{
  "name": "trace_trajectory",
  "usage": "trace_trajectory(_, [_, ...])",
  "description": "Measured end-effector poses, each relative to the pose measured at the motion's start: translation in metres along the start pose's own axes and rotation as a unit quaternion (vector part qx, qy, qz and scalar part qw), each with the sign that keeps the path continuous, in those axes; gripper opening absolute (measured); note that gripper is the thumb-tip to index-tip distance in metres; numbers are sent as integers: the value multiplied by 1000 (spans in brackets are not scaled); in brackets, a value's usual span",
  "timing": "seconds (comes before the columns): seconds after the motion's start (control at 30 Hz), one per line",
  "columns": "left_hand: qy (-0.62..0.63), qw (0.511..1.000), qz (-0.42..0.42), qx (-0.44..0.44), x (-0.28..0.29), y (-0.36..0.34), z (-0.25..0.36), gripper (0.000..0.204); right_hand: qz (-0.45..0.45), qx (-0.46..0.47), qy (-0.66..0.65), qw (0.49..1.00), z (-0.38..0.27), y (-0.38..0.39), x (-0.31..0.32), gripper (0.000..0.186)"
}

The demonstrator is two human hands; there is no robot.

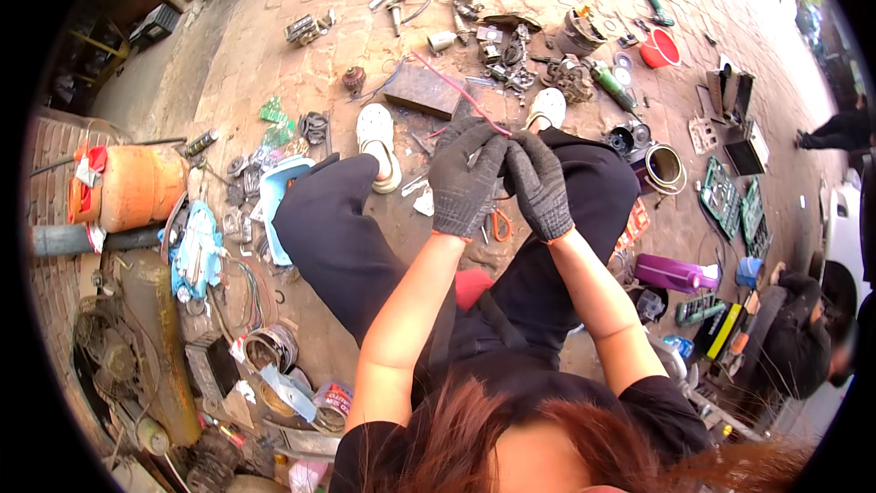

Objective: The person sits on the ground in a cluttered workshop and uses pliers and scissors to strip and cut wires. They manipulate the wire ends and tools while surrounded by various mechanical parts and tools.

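Note:
A thin red wire (453, 88) runs from the fingertips of my gloved hands up and to the left. My left hand (466, 178), in a dark grey knit glove, is closed in a pinch at the wire's near end. Pressed close beside it, my right hand (538, 183) wears a matching glove and pinches the same end. The fingers partly hide what lies between them. Just beyond the hands sits a dark rectangular metal block (425, 89) on the brick ground. Below the hands, between my legs, lies a pair of orange-handled scissors or pliers (501, 225).
Greasy machine parts (511, 59) and a red bucket (659, 48) lie ahead and right. Green tool cases (721, 192) and a purple container (675, 273) are at the right. An orange gas cylinder (141, 187) and blue basin (276, 205) stand left. Another person (798, 338) crouches at far right.

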State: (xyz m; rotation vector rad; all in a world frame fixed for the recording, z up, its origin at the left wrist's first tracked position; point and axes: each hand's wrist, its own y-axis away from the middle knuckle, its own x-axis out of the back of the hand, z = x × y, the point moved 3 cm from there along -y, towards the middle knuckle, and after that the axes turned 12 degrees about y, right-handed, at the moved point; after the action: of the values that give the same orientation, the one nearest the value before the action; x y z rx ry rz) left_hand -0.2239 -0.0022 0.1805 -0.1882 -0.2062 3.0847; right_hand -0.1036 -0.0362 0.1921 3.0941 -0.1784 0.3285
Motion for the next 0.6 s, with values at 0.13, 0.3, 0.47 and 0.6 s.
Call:
trace_trajectory(0.13, [42, 994, -70, 68, -18, -1, -1, 17, 87, 65, 101, 989, 11, 7, 19, 26])
trace_trajectory(0.3, [35, 995, -18, 93, -4, -15, -5, 18, 72, 43, 240, 967, 29, -6, 21, 44])
trace_trajectory(0.47, [-92, 985, -139, -34, -29, -19, -22, 31, 168, 35, 173, 970, 11, -28, 35, 44])
trace_trajectory(0.6, [-143, 967, -178, -116, -44, -26, -59, 35, 204, 78, 166, 962, 19, -56, 26, 36])
